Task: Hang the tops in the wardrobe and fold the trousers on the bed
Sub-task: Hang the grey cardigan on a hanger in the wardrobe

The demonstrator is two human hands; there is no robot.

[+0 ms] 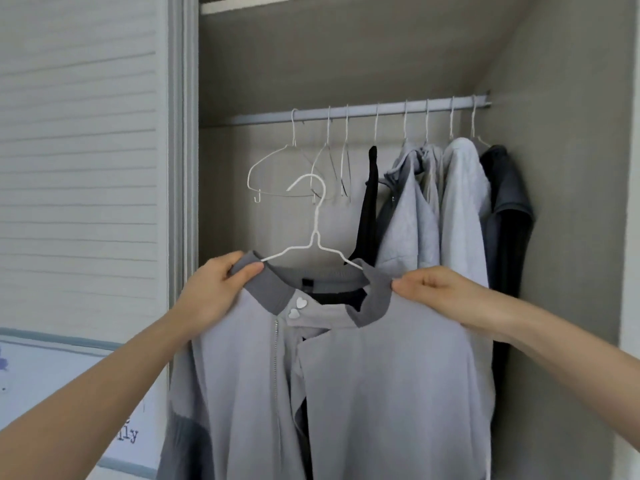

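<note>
Each grip is a pinch on the dark grey collar: the left hand grasps the collar's left end, thumb on top, and the right hand nips the right end, so the light grey zip-front top hangs between them in front of the open wardrobe. A white wire hanger sits inside the neck, its hook standing free below the rail and not on it. On that rail hang three bare hangers towards the left end and, towards the right end, a black garment, pale grey tops and a dark one.
</note>
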